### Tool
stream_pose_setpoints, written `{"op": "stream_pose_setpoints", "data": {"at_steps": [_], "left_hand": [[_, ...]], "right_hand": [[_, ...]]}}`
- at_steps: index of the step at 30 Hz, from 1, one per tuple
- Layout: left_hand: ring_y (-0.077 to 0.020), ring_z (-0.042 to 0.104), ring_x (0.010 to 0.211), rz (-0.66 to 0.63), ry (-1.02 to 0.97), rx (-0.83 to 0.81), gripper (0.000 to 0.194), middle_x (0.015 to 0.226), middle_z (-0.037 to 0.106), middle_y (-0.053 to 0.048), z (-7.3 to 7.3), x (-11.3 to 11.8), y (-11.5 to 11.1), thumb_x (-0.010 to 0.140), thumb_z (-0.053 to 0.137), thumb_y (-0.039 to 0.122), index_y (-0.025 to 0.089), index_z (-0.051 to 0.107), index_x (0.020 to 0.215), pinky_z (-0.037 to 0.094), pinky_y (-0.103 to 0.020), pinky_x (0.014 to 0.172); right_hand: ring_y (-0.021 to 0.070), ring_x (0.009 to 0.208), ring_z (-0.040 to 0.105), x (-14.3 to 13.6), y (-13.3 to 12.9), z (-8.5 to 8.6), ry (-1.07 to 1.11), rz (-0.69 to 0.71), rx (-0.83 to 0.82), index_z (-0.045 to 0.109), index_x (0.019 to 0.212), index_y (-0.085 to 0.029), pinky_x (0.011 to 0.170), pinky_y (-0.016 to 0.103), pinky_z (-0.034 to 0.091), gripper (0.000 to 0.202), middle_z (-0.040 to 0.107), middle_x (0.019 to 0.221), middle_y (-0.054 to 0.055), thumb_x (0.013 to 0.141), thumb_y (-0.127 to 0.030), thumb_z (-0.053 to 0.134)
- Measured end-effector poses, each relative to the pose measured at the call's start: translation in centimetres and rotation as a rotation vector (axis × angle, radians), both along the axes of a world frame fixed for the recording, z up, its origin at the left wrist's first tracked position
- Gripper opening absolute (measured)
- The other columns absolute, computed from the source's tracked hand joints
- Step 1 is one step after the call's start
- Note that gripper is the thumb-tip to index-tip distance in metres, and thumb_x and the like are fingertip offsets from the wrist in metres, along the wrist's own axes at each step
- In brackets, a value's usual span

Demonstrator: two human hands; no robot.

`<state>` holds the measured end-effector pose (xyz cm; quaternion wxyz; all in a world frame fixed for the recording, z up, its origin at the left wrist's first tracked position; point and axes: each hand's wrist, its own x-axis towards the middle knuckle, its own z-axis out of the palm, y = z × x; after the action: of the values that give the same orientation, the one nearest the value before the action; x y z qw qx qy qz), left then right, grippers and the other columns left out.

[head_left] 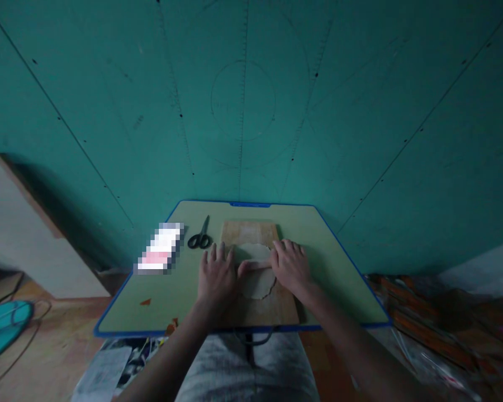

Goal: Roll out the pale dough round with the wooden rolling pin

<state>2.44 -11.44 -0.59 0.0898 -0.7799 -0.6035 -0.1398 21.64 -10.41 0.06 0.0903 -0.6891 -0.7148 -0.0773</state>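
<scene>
A flat, pale round sheet (257, 286) with an uneven right edge lies on a wooden board (251, 228). Across its middle runs a light-coloured rod (255, 264), apparently a rolling pin. My left hand (218, 274) rests at the rod's left end, fingers extended forward and slightly apart. At the right end, my right hand (291, 264) lies over the rod with its fingers bent forward. Both palms face down, and they hide the rod's ends.
The board is on a pale table (335, 279) with a blue rim. Black-handled scissors (200, 240) and a blurred-out flat object (159, 248) lie left of it. Small orange-brown scraps (146, 302) are near the front left. A green wall (251, 111) stands behind.
</scene>
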Motion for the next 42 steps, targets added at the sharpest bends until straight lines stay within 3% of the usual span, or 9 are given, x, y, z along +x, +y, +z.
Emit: {"op": "stream_pose_setpoints", "data": {"at_steps": [4,9,13,19,24,30,36,42], "left_hand": [[-0.0395,0.050,0.130,-0.001,-0.015,0.000,0.053,0.132,0.061,-0.022,0.2,0.0,1.5,0.099,0.037,0.050,0.009,0.065,0.120,0.040,-0.050,0.104],[-0.0346,0.052,0.128,-0.046,0.003,-0.026,0.042,0.124,0.067,-0.015,0.9,0.1,4.3,0.101,0.036,0.042,0.018,0.068,0.113,0.043,-0.048,0.100],[-0.0327,0.054,0.124,0.029,-0.033,-0.090,0.049,0.126,0.064,-0.017,1.2,0.2,6.9,0.102,0.030,0.045,0.014,0.067,0.112,0.045,-0.044,0.097],[-0.0318,0.059,0.113,0.037,-0.053,-0.175,0.053,0.118,0.065,-0.017,1.2,-0.1,10.3,0.102,0.025,0.046,0.013,0.065,0.115,0.048,-0.044,0.090],[-0.0315,0.059,0.111,0.040,-0.052,-0.159,0.055,0.115,0.065,-0.018,1.9,0.0,11.4,0.102,0.023,0.045,0.012,0.066,0.110,0.047,-0.044,0.091],[-0.0323,0.058,0.113,0.025,-0.051,-0.178,0.052,0.116,0.065,-0.018,2.3,0.4,8.9,0.101,0.026,0.049,0.015,0.064,0.116,0.047,-0.046,0.091],[-0.0428,0.037,0.139,0.055,0.044,-0.123,0.068,0.143,0.050,-0.025,1.0,1.8,3.6,0.097,0.027,0.061,0.012,0.056,0.134,0.029,-0.066,0.107],[-0.0416,0.038,0.138,-0.001,0.114,-0.137,0.064,0.149,0.044,-0.025,0.2,2.5,0.0,0.098,0.032,0.057,0.012,0.050,0.140,0.034,-0.063,0.105]], "right_hand": [[0.0265,0.108,0.057,-0.3,1.6,0.1,0.068,-0.008,-0.035,0.061,0.122,-0.017,0.092,0.038,0.039,0.034,0.064,0.117,0.013,0.097,-0.028,0.040],[0.0257,0.111,0.058,-0.4,5.1,0.3,0.164,-0.040,-0.094,0.061,0.122,-0.018,0.093,0.037,0.040,0.035,0.063,0.121,0.013,0.094,-0.029,0.043],[0.0254,0.112,0.057,-0.5,7.7,0.4,0.207,-0.048,-0.114,0.061,0.119,-0.018,0.094,0.037,0.040,0.034,0.062,0.121,0.013,0.093,-0.029,0.043],[0.0247,0.109,0.057,-0.8,11.0,0.5,0.188,-0.033,-0.067,0.064,0.109,-0.019,0.091,0.037,0.041,0.027,0.063,0.117,0.012,0.092,-0.025,0.044],[0.0250,0.109,0.058,-1.2,13.0,0.7,0.165,-0.050,-0.052,0.064,0.108,-0.018,0.090,0.037,0.041,0.027,0.064,0.116,0.013,0.091,-0.023,0.044],[0.0247,0.109,0.058,-1.2,12.4,0.5,0.176,-0.062,-0.048,0.064,0.108,-0.018,0.090,0.036,0.042,0.027,0.064,0.116,0.012,0.091,-0.022,0.044],[0.0247,0.112,0.056,-0.1,8.0,-0.2,0.166,-0.043,-0.069,0.063,0.113,-0.020,0.095,0.036,0.040,0.030,0.062,0.119,0.011,0.092,-0.027,0.044],[0.0282,0.111,0.057,0.0,4.7,0.1,0.123,-0.101,-0.090,0.060,0.121,-0.020,0.094,0.041,0.041,0.036,0.059,0.124,0.014,0.092,-0.029,0.041]]}}
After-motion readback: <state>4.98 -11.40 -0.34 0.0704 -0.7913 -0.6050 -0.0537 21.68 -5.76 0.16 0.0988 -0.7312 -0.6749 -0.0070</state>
